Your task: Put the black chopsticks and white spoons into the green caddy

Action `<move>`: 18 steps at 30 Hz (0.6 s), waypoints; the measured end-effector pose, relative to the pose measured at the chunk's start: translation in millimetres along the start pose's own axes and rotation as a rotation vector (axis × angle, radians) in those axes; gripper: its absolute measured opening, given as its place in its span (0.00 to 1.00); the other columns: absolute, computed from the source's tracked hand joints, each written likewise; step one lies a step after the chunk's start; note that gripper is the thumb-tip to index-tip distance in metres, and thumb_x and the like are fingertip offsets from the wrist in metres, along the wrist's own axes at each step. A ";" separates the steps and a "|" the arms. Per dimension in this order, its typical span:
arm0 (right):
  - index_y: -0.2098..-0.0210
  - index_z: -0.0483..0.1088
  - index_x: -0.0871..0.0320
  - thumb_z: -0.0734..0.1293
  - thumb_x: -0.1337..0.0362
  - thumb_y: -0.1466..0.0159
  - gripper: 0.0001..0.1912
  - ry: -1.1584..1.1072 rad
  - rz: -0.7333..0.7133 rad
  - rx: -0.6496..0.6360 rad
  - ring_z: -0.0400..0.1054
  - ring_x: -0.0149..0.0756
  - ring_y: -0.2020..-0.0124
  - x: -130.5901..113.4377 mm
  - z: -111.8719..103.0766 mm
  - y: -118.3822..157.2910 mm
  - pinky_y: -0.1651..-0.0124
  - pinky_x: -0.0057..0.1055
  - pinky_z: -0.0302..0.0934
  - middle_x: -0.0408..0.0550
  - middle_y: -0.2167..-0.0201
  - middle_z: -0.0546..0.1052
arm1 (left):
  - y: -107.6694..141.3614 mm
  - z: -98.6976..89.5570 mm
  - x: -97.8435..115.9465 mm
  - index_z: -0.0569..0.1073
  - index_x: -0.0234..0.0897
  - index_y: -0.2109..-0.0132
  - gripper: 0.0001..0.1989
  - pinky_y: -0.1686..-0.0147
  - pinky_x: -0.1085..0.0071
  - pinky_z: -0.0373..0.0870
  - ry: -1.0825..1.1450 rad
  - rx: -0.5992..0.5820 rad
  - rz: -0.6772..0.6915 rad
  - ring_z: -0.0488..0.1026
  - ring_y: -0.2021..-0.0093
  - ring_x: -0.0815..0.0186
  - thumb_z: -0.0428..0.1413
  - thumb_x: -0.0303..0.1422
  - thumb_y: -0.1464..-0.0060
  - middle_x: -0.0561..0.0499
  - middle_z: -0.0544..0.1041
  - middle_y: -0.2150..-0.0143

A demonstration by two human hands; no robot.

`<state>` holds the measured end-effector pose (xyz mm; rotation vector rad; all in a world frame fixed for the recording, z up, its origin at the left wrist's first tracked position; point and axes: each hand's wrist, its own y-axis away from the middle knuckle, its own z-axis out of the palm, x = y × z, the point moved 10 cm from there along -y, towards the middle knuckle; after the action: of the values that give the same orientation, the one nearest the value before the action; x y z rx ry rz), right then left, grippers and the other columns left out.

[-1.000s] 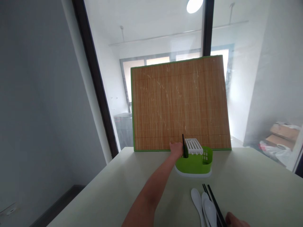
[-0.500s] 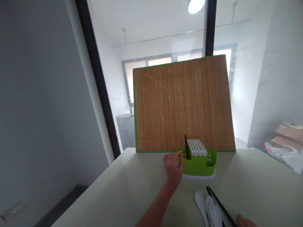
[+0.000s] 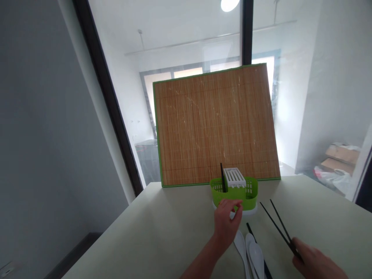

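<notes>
My right hand point(image 3: 315, 259) grips a pair of black chopsticks point(image 3: 281, 228), whose far tips spread apart above the table. Loosely curled, my left hand point(image 3: 228, 219) hovers in front of the green cutlery holder point(image 3: 236, 192), with a gap between thumb and fingers and nothing visible in it. The holder has a white slatted top piece point(image 3: 234, 177) in its middle and a white base. In its left compartment black chopsticks point(image 3: 222, 178) stand upright. Several white spoons point(image 3: 257, 255) lie below my left hand, and another black chopstick point(image 3: 266, 270) is partly covered by them.
A bamboo mat point(image 3: 215, 128) with green edging leans upright behind the holder at the pale table's point(image 3: 139, 240) far edge. Behind it is a glass partition with dark frames. Cardboard boxes point(image 3: 340, 159) and plastic bags are in the right background.
My left hand has come back from the holder's left compartment and shifted right, nearer the spoons. My right hand has come into view and lifted a pair of chopsticks. The camera view has shifted slightly.
</notes>
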<state>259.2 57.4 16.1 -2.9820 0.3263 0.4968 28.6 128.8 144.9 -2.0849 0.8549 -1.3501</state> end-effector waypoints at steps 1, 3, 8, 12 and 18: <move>0.63 0.65 0.55 0.55 0.65 0.40 0.10 -0.062 -0.041 0.031 0.73 0.46 0.66 -5.9 -8.3 -1.1 0.66 0.37 0.61 0.55 0.66 0.77 | 1.9 9.7 1.0 0.75 0.39 0.57 0.09 0.63 0.70 0.67 0.057 -0.046 -0.022 0.69 0.68 0.69 0.53 0.29 0.45 0.51 0.77 0.64; 0.60 0.63 0.53 0.54 0.60 0.37 0.10 -0.230 -0.164 0.098 0.72 0.42 0.68 -27.2 -29.8 -1.0 0.65 0.34 0.62 0.51 0.68 0.77 | 4.1 27.0 6.2 0.75 0.40 0.54 0.12 0.68 0.72 0.68 0.193 -0.143 -0.073 0.69 0.69 0.69 0.55 0.30 0.46 0.50 0.77 0.62; 0.64 0.61 0.53 0.53 0.56 0.34 0.11 -0.484 -0.501 0.115 0.66 0.32 0.76 -111.7 -70.0 6.3 0.70 0.26 0.61 0.42 0.76 0.71 | -6.7 27.5 34.6 0.74 0.41 0.52 0.15 0.73 0.77 0.67 0.464 -0.254 -0.124 0.69 0.66 0.69 0.58 0.34 0.48 0.48 0.75 0.58; 0.65 0.61 0.56 0.53 0.59 0.33 0.10 -0.579 -0.729 0.056 0.65 0.31 0.72 -174.8 -63.6 7.2 0.68 0.26 0.60 0.44 0.73 0.70 | -15.1 -6.7 35.8 0.78 0.37 0.57 0.12 0.77 0.79 0.66 0.498 -0.235 -0.182 0.68 0.74 0.74 0.58 0.35 0.48 0.48 0.74 0.63; 0.64 0.63 0.56 0.55 0.63 0.34 0.08 -0.672 -0.876 -0.129 0.66 0.31 0.71 -223.7 -17.6 2.3 0.64 0.27 0.61 0.43 0.72 0.71 | 8.5 -43.0 -6.8 0.78 0.32 0.62 0.11 0.82 0.79 0.63 0.557 -0.205 -0.378 0.66 0.81 0.76 0.61 0.35 0.52 0.52 0.71 0.73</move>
<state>57.5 96.0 106.5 -2.4688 -1.0204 1.3024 -15.2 124.8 151.0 -2.1220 0.8661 -2.1951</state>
